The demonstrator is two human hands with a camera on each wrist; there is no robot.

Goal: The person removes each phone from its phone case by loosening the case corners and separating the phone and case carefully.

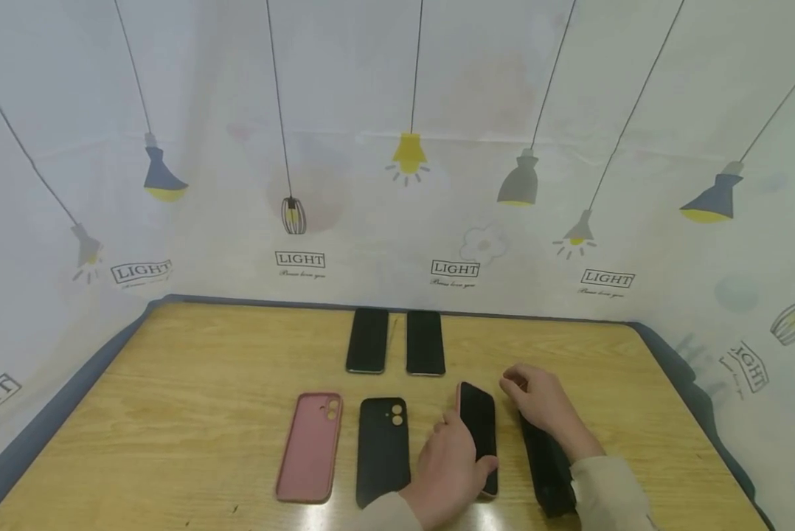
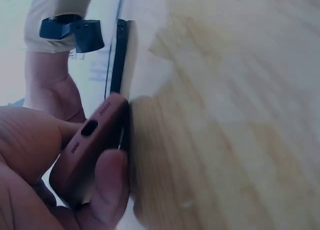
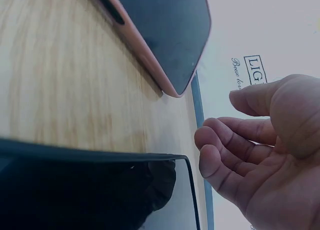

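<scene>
A phone in a pink case (image 1: 478, 420) stands slightly raised on its left side, gripped by the left hand (image 1: 447, 464) with the thumb over its lower screen edge. In the left wrist view the fingers hold the pink case (image 2: 92, 140) around its port end. The right hand (image 1: 546, 402) hovers above the top end of a black phone (image 1: 549, 468); in the right wrist view the right hand (image 3: 265, 150) has loosely bent fingers and holds nothing. That dark phone (image 3: 75, 190) lies below, apart from the pink-cased phone (image 3: 165, 30).
An empty pink case (image 1: 309, 446) and a black case (image 1: 383, 450) lie left of the left hand. Two dark phones (image 1: 367, 341) (image 1: 425, 343) lie at the back edge of the wooden table (image 1: 205, 383). A patterned cloth (image 1: 358, 88) hangs behind.
</scene>
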